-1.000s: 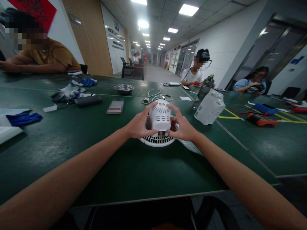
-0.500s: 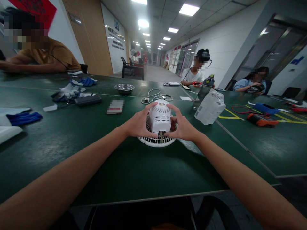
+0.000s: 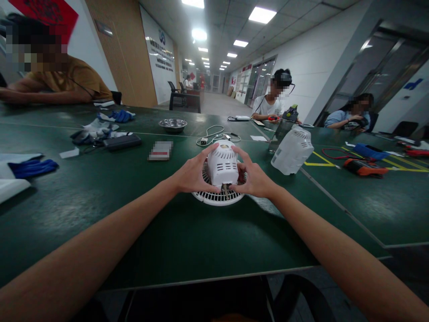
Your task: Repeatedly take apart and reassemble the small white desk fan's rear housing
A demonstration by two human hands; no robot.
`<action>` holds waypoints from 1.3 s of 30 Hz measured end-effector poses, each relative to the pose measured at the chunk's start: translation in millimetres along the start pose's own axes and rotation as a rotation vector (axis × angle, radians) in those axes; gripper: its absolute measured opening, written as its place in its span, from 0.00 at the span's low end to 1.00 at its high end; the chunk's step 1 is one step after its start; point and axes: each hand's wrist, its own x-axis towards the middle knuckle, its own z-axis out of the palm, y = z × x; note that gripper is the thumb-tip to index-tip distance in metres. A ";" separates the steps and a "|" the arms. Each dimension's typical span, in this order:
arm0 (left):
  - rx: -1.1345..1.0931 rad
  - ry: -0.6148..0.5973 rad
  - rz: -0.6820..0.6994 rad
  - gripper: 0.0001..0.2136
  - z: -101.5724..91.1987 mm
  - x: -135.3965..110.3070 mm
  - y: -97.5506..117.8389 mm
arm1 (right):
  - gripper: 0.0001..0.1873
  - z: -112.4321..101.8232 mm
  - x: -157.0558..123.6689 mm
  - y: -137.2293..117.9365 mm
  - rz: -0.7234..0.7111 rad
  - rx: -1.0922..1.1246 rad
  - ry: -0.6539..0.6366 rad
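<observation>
A white fan head lies face down on the green table (image 3: 187, 241), its round slatted grille (image 3: 219, 200) underneath and its vented motor housing (image 3: 224, 163) on top. My left hand (image 3: 192, 173) grips the housing from the left, thumb low near the front and fingers over the top. From the right, my right hand (image 3: 256, 176) holds the same housing, with its index finger reaching to the top and its thumb at the lower front. Between the two thumbs a short stub sticks out of a dark gap in the housing. Some fingertips are hidden behind the housing.
Behind the fan lies a pale cable (image 3: 214, 133). To the right stand a white plastic casing (image 3: 292, 152) and a bottle (image 3: 283, 127); farther right is an orange multimeter (image 3: 363, 168). A metal bowl (image 3: 172, 125), black case (image 3: 122, 141) and blue gloves (image 3: 33, 168) lie left. Several people sit around.
The view has shifted very slightly. Both hands keep the same hold on the fan's housing, and the fan stays in place on the table.
</observation>
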 end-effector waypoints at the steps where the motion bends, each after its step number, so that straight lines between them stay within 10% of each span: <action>1: 0.001 0.005 -0.007 0.63 0.6 -0.8 -1.9 | 0.60 -0.9 0.1 1.4 -0.008 -0.030 0.006; 12: 0.061 0.111 -0.342 0.33 -2.8 -3.6 -24.7 | 0.41 -7.7 6.6 46.2 0.102 -0.206 0.265; 23: -0.051 0.164 -0.578 0.32 -0.7 -9.1 -40.2 | 0.33 -6.8 3.5 30.2 0.060 -0.002 0.256; 31: -0.020 0.153 -0.601 0.31 -0.4 -9.6 -36.7 | 0.61 0.3 4.3 23.8 0.077 -0.096 0.163; 39: -0.208 0.266 -0.509 0.28 -4.6 -10.7 -34.0 | 0.62 2.5 2.4 27.2 0.125 0.039 0.257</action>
